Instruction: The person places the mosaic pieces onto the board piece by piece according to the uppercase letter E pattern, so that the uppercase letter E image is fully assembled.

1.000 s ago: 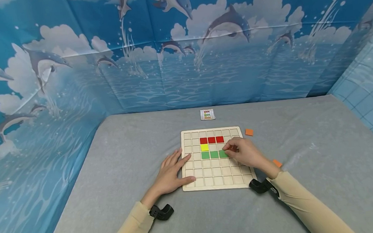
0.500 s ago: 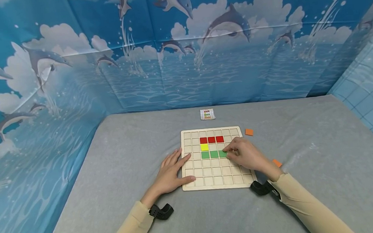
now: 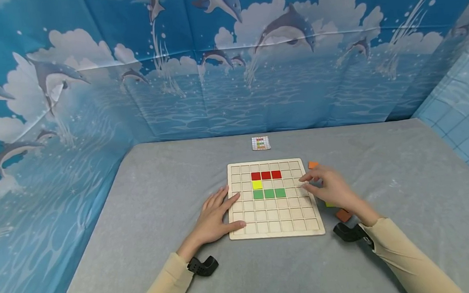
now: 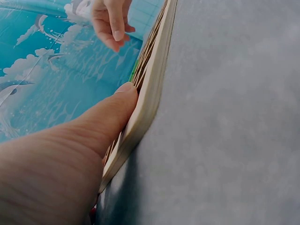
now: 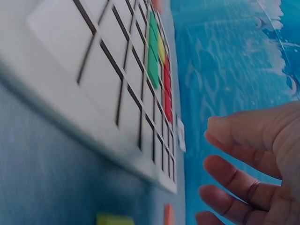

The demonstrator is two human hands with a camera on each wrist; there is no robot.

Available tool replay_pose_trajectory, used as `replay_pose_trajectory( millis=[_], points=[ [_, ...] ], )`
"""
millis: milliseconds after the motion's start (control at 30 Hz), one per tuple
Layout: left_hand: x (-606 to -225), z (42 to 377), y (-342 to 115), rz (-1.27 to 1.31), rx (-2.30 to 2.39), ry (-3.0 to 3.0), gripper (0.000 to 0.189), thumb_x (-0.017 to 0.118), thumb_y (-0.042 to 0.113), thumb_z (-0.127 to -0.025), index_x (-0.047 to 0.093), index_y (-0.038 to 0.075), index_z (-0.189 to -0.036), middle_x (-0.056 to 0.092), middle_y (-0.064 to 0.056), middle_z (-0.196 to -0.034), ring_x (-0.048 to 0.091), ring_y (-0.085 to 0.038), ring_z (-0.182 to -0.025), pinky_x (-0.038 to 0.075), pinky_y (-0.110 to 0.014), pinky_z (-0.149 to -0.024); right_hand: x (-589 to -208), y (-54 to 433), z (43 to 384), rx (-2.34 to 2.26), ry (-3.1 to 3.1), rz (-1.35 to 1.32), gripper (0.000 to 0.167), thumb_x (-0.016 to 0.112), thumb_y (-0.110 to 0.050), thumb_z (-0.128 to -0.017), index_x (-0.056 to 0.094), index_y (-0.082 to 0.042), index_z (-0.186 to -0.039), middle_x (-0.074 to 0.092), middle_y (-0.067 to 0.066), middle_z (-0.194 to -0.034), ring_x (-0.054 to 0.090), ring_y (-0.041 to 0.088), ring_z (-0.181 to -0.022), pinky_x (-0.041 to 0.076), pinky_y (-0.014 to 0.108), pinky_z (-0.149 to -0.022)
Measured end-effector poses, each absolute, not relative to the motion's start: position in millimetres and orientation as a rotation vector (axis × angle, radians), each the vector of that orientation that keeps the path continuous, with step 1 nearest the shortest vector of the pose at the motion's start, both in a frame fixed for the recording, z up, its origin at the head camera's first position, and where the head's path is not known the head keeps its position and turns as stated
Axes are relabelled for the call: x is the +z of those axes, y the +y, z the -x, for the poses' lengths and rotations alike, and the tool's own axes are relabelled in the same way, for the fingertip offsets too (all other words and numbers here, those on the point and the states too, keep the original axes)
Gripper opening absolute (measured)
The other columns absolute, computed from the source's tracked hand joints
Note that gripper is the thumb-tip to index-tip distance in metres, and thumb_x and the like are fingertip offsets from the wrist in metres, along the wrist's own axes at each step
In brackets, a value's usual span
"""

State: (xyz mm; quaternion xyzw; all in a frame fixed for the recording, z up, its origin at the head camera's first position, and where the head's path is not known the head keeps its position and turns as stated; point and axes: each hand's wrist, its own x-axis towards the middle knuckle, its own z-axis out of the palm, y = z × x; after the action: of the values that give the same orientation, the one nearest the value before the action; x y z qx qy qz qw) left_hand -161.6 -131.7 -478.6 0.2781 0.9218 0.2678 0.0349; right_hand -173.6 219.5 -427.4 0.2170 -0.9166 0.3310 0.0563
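Note:
A wooden grid board (image 3: 276, 229) lies on the grey cloth. Set in its squares are a row of red tiles (image 3: 266, 175), one yellow tile (image 3: 256, 184) and a row of green tiles (image 3: 269, 193). My left hand (image 3: 211, 220) rests on the board's left edge, fingers spread, the thumb on the frame as the left wrist view also shows. Over the right edge hovers my right hand (image 3: 332, 188), its fingers loosely bent and nothing between them. In the right wrist view the thumb (image 5: 243, 129) is clear of the board.
Right of the board lie loose tiles: an orange tile (image 3: 313, 164) partly behind my right hand, a yellow-green tile (image 3: 330, 204) and an orange-brown tile (image 3: 343, 215). A small printed pattern card (image 3: 261, 143) lies beyond the board. A dolphin-print curtain (image 3: 230, 100) stands behind the table.
My right hand has left the rightmost green tile and moved right, past the board's edge. The yellow-green tile has come into sight. The left hand has stayed put.

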Motion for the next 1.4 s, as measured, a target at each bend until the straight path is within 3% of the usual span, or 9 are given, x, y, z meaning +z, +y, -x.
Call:
replay_pose_trajectory(
  millis=[267,533,767,1100,1400],
  points=[
    [-477,161,-132,-0.855,0.839,2.827,0.079,0.061,0.059,-0.084,0.034,0.023,-0.149,0.013,-0.008,-0.157,0.007,-0.026,-0.143,0.006,-0.047,-0.11,-420,246,170,0.941,-2.878,-0.606,0.004,0.072,-0.01,-0.085,0.069,-0.007,-0.088,0.061,0.007,-0.095,0.055,0.027,-0.086,0.046,0.046,-0.074],
    [-475,160,-131,-0.856,0.847,2.826,0.079,0.062,0.058,-0.084,0.034,0.022,-0.149,0.014,-0.008,-0.157,0.008,-0.025,-0.143,0.006,-0.047,-0.11,-422,265,170,0.89,-3.044,-0.65,0.021,0.082,-0.02,-0.076,0.069,-0.01,-0.09,0.062,0.001,-0.09,0.056,0.023,-0.085,0.047,0.045,-0.075],
    [-474,160,-131,-0.857,0.845,2.826,0.078,0.062,0.058,-0.084,0.035,0.022,-0.149,0.014,-0.009,-0.157,0.008,-0.026,-0.143,0.006,-0.047,-0.11,-424,273,167,0.864,-3.119,-0.67,0.028,0.085,-0.029,-0.071,0.069,-0.013,-0.087,0.058,-0.002,-0.087,0.048,0.018,-0.079,0.043,0.038,-0.07],
    [-472,159,-130,-0.852,0.851,2.822,0.078,0.062,0.057,-0.085,0.035,0.021,-0.149,0.015,-0.009,-0.156,0.009,-0.026,-0.142,0.007,-0.048,-0.11,-426,272,168,0.866,-3.134,-0.645,0.025,0.083,-0.021,-0.073,0.065,-0.011,-0.087,0.056,-0.001,-0.086,0.048,0.018,-0.078,0.043,0.037,-0.069],
    [-473,159,-130,-0.851,0.841,2.819,0.078,0.062,0.057,-0.085,0.035,0.021,-0.149,0.014,-0.009,-0.157,0.008,-0.026,-0.143,0.006,-0.048,-0.11,-432,268,165,0.945,-3.076,-0.564,0.023,0.078,-0.011,-0.078,0.057,-0.011,-0.085,0.049,-0.002,-0.071,0.045,0.015,-0.062,0.037,0.029,-0.055]
  ],
)
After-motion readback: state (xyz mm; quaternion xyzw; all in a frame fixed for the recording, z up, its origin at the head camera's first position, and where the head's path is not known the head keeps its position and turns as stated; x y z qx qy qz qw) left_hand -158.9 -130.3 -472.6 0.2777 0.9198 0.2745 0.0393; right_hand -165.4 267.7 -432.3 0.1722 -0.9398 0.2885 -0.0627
